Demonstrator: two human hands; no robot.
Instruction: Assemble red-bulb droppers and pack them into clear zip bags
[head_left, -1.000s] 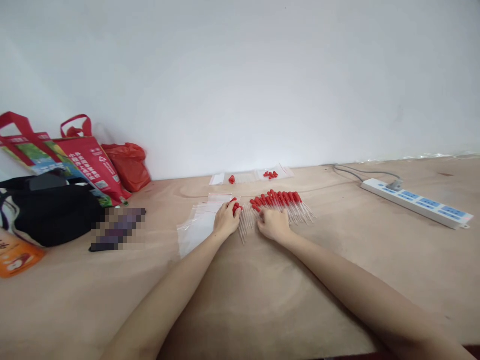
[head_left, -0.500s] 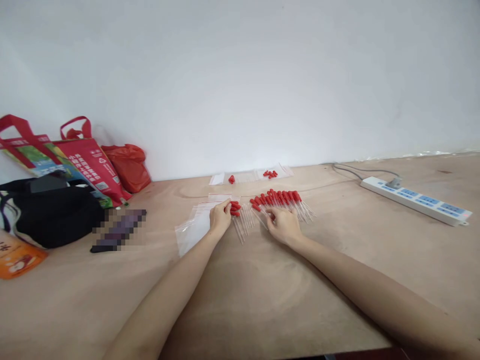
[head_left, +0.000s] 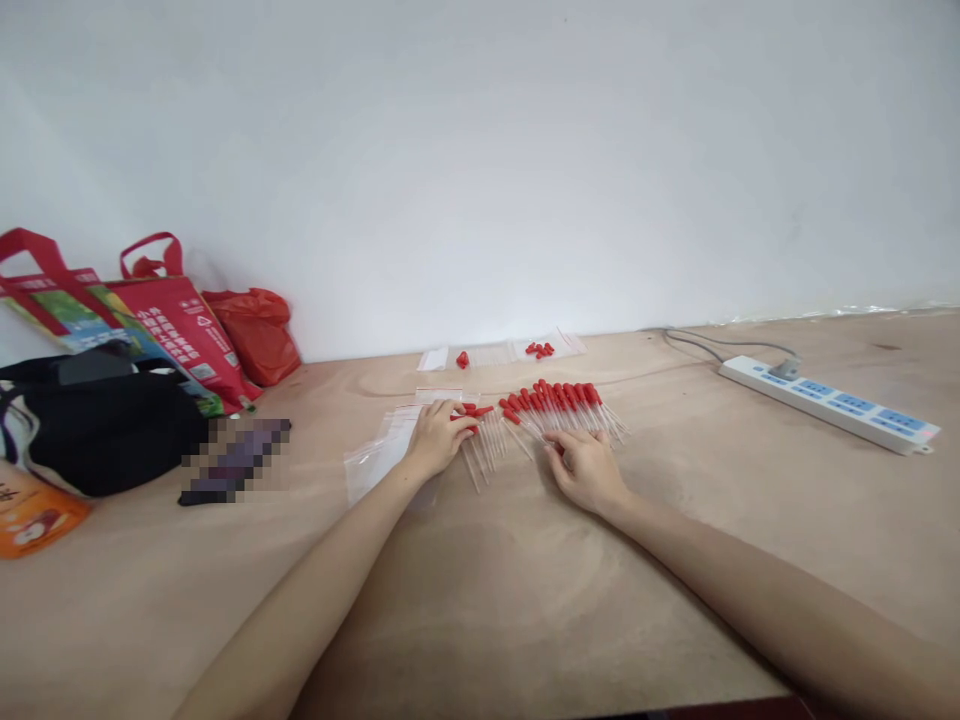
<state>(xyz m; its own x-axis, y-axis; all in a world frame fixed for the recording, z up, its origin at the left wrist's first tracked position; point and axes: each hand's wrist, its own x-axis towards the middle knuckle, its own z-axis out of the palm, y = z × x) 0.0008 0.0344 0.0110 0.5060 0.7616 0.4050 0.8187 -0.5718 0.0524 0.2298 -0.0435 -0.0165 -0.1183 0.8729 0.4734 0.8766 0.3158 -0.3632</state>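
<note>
Several clear droppers with red caps (head_left: 566,397) lie fanned out in a row on the wooden table. My right hand (head_left: 587,468) rests just in front of them, its thumb and forefinger curved with a gap between them. Left of the row are clear tubes (head_left: 491,440) with a few loose red caps (head_left: 480,411) at their upper ends. My left hand (head_left: 436,440) is over these caps, fingers closed at a red cap. Beneath and beside that hand lie clear zip bags (head_left: 371,468).
By the wall are bags with red caps (head_left: 540,349). A white power strip (head_left: 832,403) with a grey cable lies right. Left stand red bags (head_left: 180,335), a black bag (head_left: 112,430), an orange packet (head_left: 37,515) and a pixelated dark object (head_left: 240,460).
My left hand has shifted slightly left and down onto the loose caps, one of which has turned sideways. My right hand has drawn back from the leftmost capped dropper and its fingers have parted.
</note>
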